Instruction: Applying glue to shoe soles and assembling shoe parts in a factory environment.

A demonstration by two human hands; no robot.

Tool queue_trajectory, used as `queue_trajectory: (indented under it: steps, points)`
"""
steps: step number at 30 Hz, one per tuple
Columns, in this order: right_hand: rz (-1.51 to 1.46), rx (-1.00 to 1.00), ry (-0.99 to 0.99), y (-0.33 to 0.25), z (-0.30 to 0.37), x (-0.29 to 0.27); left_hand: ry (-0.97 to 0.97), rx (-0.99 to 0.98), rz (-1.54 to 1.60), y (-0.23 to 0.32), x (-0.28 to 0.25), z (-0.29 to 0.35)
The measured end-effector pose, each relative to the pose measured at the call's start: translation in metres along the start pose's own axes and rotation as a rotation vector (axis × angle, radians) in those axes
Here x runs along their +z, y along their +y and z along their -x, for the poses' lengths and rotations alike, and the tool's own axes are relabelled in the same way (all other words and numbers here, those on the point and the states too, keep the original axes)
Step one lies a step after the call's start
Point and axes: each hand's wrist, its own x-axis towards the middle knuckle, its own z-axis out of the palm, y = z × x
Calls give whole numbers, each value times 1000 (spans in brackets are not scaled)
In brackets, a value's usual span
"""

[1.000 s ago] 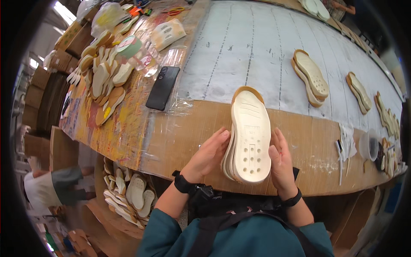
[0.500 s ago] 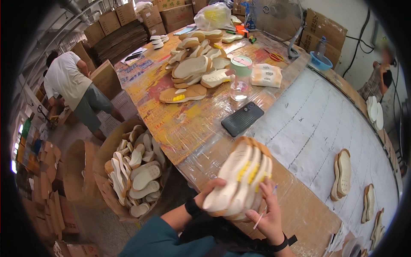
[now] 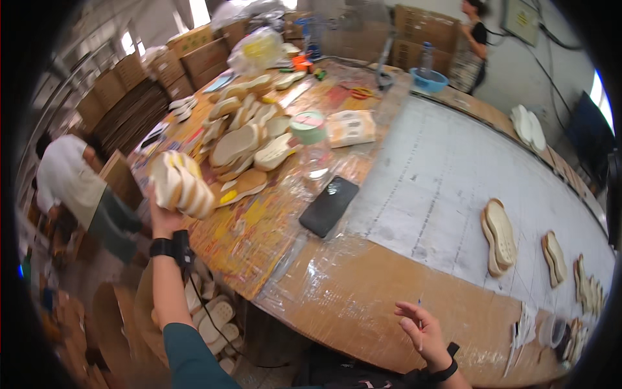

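Observation:
Stretched out to the left, my left hand (image 3: 164, 217) grips a stack of several cream shoe soles (image 3: 183, 186) with tan edges and yellow patches. The stack is blurred and held above the table's left edge, beside a pile of loose shoe soles (image 3: 236, 144). My right hand (image 3: 422, 329) hovers over the brown cardboard-covered near part of the table, fingers curled. A thin pen-like stick (image 3: 420, 301) pokes up from it, only its blue tip showing; the rest is hidden by the fingers.
A black phone (image 3: 329, 206), a lidded clear jar (image 3: 315, 155) and a soft pack (image 3: 350, 128) lie mid-table. Paired soles (image 3: 497, 238) stand on the white sheet at right. Below the left edge is a carton of soles (image 3: 217, 318). Two people are farther off.
My left hand has carried the stack of soles from the near middle to the far left. My right hand has let go of the stack and stayed near the front. The view has turned right.

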Motion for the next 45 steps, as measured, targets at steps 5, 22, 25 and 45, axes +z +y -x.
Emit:
queue_trajectory:
  steps: [5,22,25,45]
  points:
    - [21,-12,163,1,8,-18,194,-106,-376,-29,-2,-47]
    - [-79,-124,1061,63,-99,-287,57,-225,-390,-148,105,77]
    - [75,-99,1091,62,-103,-277,-168,-273,-410,-169,163,139]
    - [-1064,39,115,-5,-14,-97,-805,-705,89,-291,314,279]
